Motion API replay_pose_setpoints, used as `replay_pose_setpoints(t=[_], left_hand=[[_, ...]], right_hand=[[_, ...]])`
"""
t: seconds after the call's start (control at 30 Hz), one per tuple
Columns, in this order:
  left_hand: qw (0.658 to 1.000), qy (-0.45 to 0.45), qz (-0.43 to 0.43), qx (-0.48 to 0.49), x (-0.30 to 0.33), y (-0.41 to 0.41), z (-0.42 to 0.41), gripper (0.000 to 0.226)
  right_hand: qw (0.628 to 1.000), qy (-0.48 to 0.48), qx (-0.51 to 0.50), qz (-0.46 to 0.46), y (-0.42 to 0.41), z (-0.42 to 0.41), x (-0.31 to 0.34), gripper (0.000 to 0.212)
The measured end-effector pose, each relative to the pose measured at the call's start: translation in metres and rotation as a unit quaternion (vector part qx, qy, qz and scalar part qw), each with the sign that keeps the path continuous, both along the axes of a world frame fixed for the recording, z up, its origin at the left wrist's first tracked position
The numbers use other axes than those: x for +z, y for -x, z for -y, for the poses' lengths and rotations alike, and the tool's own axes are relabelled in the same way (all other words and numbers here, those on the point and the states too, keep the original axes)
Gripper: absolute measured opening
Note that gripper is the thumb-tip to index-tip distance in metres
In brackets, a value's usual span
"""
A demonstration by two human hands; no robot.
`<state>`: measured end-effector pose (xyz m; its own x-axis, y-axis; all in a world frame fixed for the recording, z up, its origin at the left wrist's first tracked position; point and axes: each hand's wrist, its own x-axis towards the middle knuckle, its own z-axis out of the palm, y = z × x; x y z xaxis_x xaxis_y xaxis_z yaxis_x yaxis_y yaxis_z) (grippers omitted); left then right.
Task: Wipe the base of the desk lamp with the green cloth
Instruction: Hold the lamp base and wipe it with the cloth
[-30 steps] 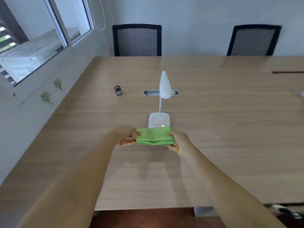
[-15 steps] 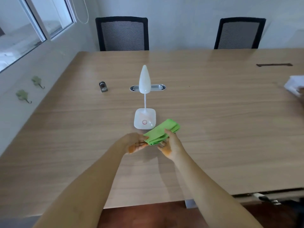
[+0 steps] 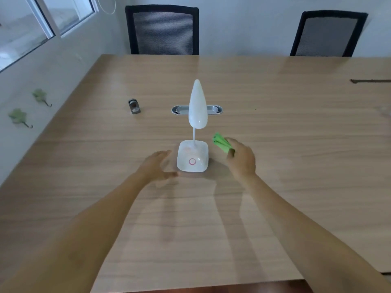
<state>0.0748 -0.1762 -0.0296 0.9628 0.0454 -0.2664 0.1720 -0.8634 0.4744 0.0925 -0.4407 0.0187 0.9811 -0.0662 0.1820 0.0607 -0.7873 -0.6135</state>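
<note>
A white desk lamp (image 3: pixel 197 106) stands upright on the wooden table (image 3: pixel 296 144). Its square white base (image 3: pixel 192 157) carries a red ring button near the front. My right hand (image 3: pixel 241 159) is just right of the base and grips the folded green cloth (image 3: pixel 221 142), which sticks out past my fingers toward the lamp's stem. My left hand (image 3: pixel 157 166) hovers at the base's left edge with fingers spread and nothing in it. The thumb tip nearly touches the base's front left corner.
A small metal object (image 3: pixel 134 106) lies to the left behind the lamp. An oval cable port (image 3: pixel 215 109) sits in the table behind the lamp head. Two black mesh chairs (image 3: pixel 163 30) (image 3: pixel 326 34) stand at the far edge. The wall and window are on the left.
My left hand let go of the cloth and moved to the left side of the base. My right hand carried the cloth to the right of the base. The view came closer to the lamp.
</note>
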Motion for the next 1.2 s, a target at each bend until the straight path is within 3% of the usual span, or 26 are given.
replay_pose_setpoints(t=[0.07,0.13,0.27,0.47,0.73,0.9,1.07,1.2], left_hand=[[1.0,0.005,-0.006,-0.02,-0.01,-0.009,0.001,0.1],[0.999,0.021,0.007,-0.027,-0.016,-0.016,0.003,0.094],[0.998,0.01,0.034,-0.058,-0.021,-0.021,0.005,0.081],[0.993,-0.037,0.045,-0.099,-0.013,-0.021,0.006,0.081],[0.988,-0.079,0.045,-0.127,0.0,-0.019,0.009,0.083],[0.987,-0.077,0.045,-0.13,0.003,-0.018,0.01,0.081],[0.983,-0.103,0.03,-0.15,0.009,-0.02,0.01,0.081],[0.981,-0.107,0.027,-0.161,0.012,-0.021,0.01,0.083]], right_hand=[[0.995,0.084,0.046,0.036,-0.009,-0.01,-0.007,0.053],[0.991,0.109,0.067,0.042,-0.015,-0.019,-0.015,0.053],[0.986,0.112,0.125,0.02,-0.025,-0.03,-0.032,0.051],[0.984,0.073,0.161,-0.027,-0.016,-0.03,-0.045,0.055],[0.946,0.144,0.291,-0.01,0.013,0.0,-0.04,0.054],[0.97,0.105,0.216,0.034,-0.006,-0.014,-0.019,0.052],[0.954,0.162,0.24,-0.082,-0.027,-0.043,-0.019,0.056],[0.952,0.148,0.244,-0.108,-0.012,-0.04,-0.025,0.056]])
